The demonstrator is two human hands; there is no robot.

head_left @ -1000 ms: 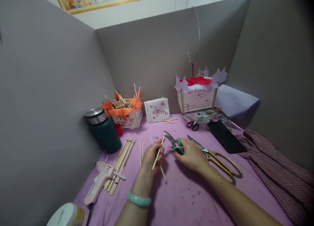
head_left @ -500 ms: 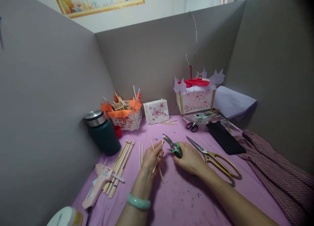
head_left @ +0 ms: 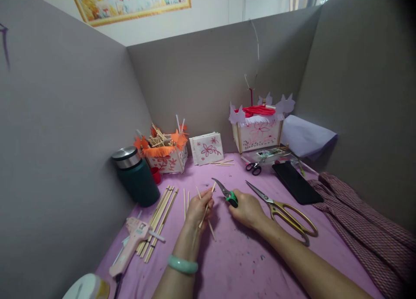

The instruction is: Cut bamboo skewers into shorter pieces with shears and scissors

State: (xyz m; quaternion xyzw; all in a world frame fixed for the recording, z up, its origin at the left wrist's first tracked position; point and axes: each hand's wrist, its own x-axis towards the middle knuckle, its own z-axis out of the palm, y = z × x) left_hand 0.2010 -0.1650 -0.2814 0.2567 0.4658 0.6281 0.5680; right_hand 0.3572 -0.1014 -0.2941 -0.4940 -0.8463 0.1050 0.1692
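Observation:
My left hand (head_left: 198,210) is closed on two thin wooden sticks (head_left: 211,229) that cross each other in its fingers. One stick's upper end pokes out past the thumb and fingertip. Wrapped around a pair of green-handled pruning shears (head_left: 222,189), my right hand (head_left: 248,210) keeps the curved blades by that upper end; whether they touch it I cannot tell. Two more thin sticks (head_left: 185,201) lie on the purple cloth just left of my left hand. Large gold-handled scissors (head_left: 276,203) rest to the right of my right hand.
Bundled sticks (head_left: 160,219) and a pink glue gun (head_left: 134,238) lie left, near a green bottle (head_left: 138,182). Behind stand an orange-trimmed box (head_left: 167,160), flower-drawn cards (head_left: 207,149) and a purple-trimmed box (head_left: 258,132). Small scissors (head_left: 255,168), a black phone (head_left: 297,184) and checked fabric (head_left: 360,225) lie right.
Both hands have shifted slightly left in the view, the sticks and shears still in them. The shear blades have moved a little against the stick's upper end.

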